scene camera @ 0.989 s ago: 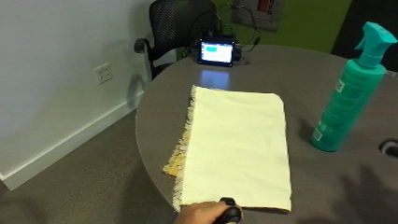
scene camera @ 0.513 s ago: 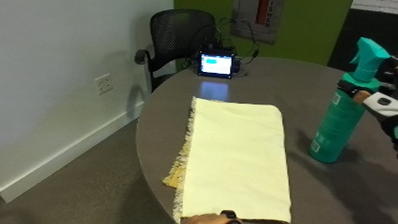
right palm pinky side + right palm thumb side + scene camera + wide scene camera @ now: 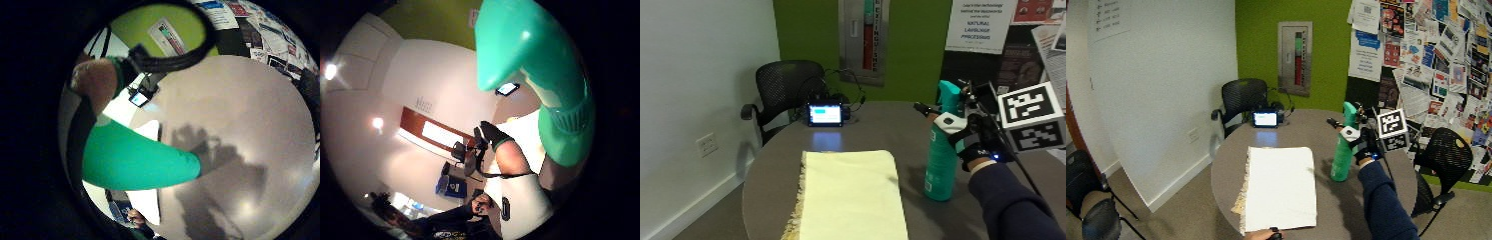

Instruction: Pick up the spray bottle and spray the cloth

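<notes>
A tall teal spray bottle [image 3: 941,155] stands upright on the round grey table [image 3: 899,125], just right of the pale yellow cloth [image 3: 850,195], which lies flat. My gloved right hand [image 3: 971,136] is against the bottle's neck from the right. Its fingers [image 3: 926,108] stretch out straight past the far side of the neck, below the spray head [image 3: 520,45]. The bottle's body [image 3: 135,160] lies close under the palm. In the wide outside view the bottle [image 3: 1341,150] rests on the table, and a bare hand [image 3: 1264,233] is at the cloth's [image 3: 1280,187] near edge.
A small lit screen device [image 3: 825,114] with cables sits at the table's far side. A black office chair [image 3: 783,90] stands behind it, another chair [image 3: 1447,160] to the right. A poster wall [image 3: 1425,55] is behind the hand.
The outside camera has shifted. My gloved hand came in from the right and now lies against the bottle's neck with fingers past it. Bottle and cloth stay in place.
</notes>
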A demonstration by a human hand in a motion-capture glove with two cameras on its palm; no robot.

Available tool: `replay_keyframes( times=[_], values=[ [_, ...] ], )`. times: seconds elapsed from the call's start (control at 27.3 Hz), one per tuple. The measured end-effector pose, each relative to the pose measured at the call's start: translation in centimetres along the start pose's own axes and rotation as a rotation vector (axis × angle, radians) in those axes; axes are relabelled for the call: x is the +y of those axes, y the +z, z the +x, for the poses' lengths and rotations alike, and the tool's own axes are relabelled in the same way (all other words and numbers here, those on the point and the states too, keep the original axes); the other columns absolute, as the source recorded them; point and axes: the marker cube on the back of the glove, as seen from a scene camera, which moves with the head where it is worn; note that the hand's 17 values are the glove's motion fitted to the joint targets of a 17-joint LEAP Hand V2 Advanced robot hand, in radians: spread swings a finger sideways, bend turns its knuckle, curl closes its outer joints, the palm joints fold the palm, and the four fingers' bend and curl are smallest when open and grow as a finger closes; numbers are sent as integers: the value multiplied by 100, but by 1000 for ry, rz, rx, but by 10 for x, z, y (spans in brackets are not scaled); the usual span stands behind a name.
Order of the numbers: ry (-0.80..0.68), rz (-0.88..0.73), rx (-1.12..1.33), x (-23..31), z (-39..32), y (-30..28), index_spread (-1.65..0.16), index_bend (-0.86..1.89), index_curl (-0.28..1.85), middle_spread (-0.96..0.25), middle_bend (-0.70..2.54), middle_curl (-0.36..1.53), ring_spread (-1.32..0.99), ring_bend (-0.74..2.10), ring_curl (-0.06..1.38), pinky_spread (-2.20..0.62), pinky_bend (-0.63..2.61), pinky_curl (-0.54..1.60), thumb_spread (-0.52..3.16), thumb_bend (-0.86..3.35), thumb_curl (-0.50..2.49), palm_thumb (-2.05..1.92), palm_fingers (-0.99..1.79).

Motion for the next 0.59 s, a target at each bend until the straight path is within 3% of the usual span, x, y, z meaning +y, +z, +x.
replay_keyframes(
  times=[0.15, 0.59],
  values=[
    [-61, -105, 14, 16, -16, 28, -40, -6, 3, -9, 69, 34, -14, 80, 39, 21, 56, 29, 95, -1, 38, 64, 74],
    [-69, -48, -134, 40, 21, 74, -34, 9, 5, -13, 63, 37, -20, 78, 39, -4, 67, 35, 90, 1, 44, 84, 102]
  ],
)
